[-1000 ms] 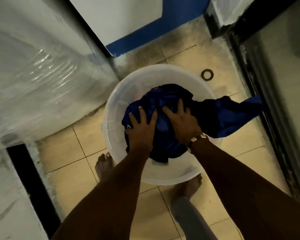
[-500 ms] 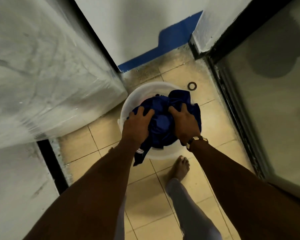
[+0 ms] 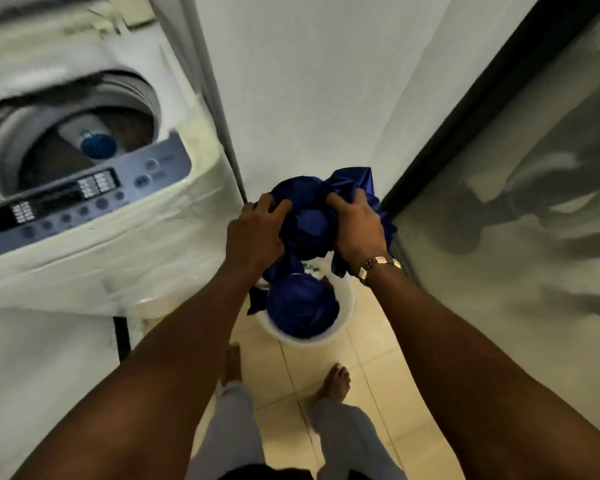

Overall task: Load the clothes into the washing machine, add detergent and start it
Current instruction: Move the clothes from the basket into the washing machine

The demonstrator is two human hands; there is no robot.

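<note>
Dark blue, shiny, crumpled cloth bundle [image 3: 309, 216] held up between both hands, above the round white plastic bucket [image 3: 343, 318] on the beige tiled floor [image 3: 371, 386]. Left hand [image 3: 253, 233] clamped on the bundle's left side, fingers curled into the fabric. Right hand [image 3: 355, 225] gripping the right side, fingers bent over the folds, a loose flap sticking up beyond the knuckles. Metal-link wristwatch [image 3: 378, 266] on the right wrist. More of the same glossy blue fabric [image 3: 302, 308] filling the bucket in a rounded heap (one strip trailing down from the held bundle toward it, whether joined cannot be told). White top-loading washing machine [image 3: 94, 258] to the left, body wrapped in wrinkled clear plastic film, lid up. Round drum opening [image 3: 70, 140] showing a blue cap at its centre. Grey-blue control panel [image 3: 84, 199] along the front edge, with round buttons and small white label blocks, blurred. Plain white wall [image 3: 309, 81] behind the hands. Frosted glass panel [image 3: 516, 237] with a dark frame on the right. Bare feet and light grey trouser legs on the tiles below.
</note>
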